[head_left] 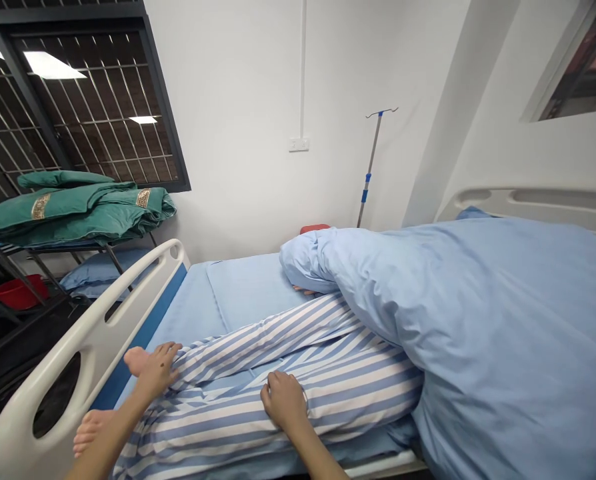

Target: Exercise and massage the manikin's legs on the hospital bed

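A person lies on a hospital bed in blue-and-white striped trousers (pixel 298 360), the upper body hidden under a light blue duvet (pixel 478 313). My left hand (pixel 158 368) grips the far leg near the ankle, fingers wrapped round the trouser cuff. My right hand (pixel 284 399) is closed on the striped cloth of the near leg around the knee. Two bare feet (pixel 137 360) (pixel 91 430) point toward the white footboard (pixel 78 353).
A blue sheet (pixel 238 293) covers the mattress. Folded green blankets (pixel 78 210) lie on a rack at the left, a red basin (pixel 15 293) below it. An IV pole (pixel 371 167) stands by the white wall. The white headboard (pixel 543 200) is at the right.
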Demonstrator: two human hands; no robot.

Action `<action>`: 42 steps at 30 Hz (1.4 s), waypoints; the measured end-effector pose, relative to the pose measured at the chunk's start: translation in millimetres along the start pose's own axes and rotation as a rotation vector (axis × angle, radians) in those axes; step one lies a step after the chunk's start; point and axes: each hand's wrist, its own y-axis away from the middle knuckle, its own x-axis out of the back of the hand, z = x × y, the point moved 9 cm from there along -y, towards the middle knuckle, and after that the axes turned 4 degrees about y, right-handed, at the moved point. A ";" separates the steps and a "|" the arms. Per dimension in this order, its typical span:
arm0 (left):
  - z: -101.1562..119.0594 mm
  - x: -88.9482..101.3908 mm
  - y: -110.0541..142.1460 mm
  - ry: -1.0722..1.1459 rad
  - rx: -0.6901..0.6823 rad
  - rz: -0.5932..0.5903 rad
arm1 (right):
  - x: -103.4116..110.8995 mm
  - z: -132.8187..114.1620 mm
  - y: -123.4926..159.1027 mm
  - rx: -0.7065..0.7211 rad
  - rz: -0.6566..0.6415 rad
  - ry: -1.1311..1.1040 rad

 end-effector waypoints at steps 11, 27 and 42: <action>-21.2 -66.8 -10.3 -0.275 0.059 -0.263 | -6.6 0.0 -2.0 -0.010 -0.014 0.046; 15.9 -34.4 -53.7 0.671 0.220 0.121 | -5.7 -2.8 -0.8 0.035 0.045 0.069; -4.9 -60.0 -36.1 0.100 0.373 0.320 | -0.4 -115.7 -91.6 0.190 -0.190 -0.387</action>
